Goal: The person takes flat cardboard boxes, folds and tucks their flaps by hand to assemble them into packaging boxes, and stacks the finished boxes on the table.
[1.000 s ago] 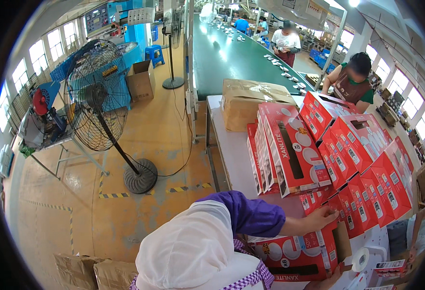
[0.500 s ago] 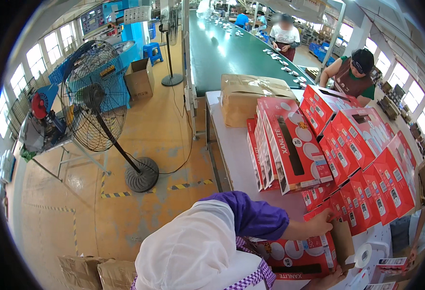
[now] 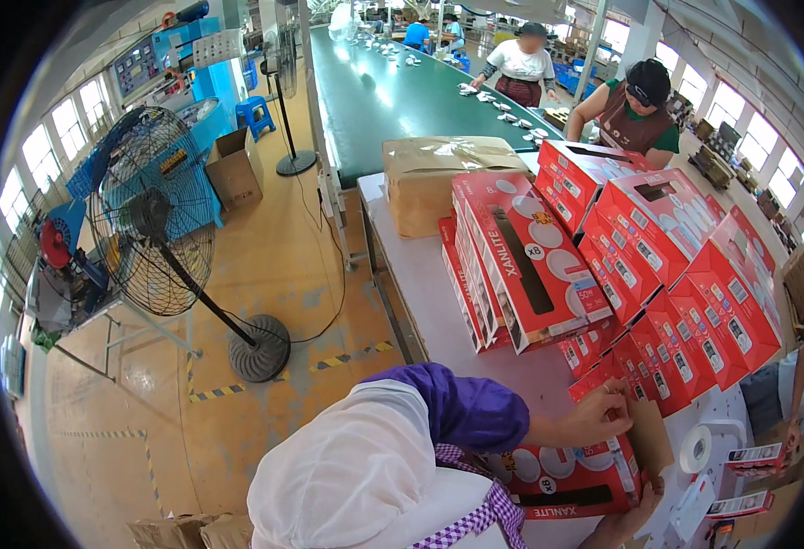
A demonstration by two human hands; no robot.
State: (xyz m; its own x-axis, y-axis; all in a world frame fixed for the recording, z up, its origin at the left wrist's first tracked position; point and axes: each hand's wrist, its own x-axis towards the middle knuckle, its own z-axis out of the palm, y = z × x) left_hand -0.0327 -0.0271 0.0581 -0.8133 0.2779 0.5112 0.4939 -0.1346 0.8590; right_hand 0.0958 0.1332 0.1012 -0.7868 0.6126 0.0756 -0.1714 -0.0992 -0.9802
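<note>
White table (image 3: 420, 293): left hand (image 3: 594, 416) atop red box (image 3: 571, 480), grip unclear.

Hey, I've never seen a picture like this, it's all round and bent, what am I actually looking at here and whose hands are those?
There is no machine here. The picture comes from a wide fisheye camera worn on a person's head and looking down, which is why straight edges curve near the rim. The white and purple shape at the bottom is the wearer's own shoulder and sleeve. Their left hand rests on top of a red carton at the brown flap on its end; the right hand touches the carton's lower corner and is mostly hidden. The carton lies on a white table with stacks of matching red cartons, a brown cardboard box and a roll of tape. Behind runs a green conveyor belt with other workers, and a standing fan is on the floor.
</note>
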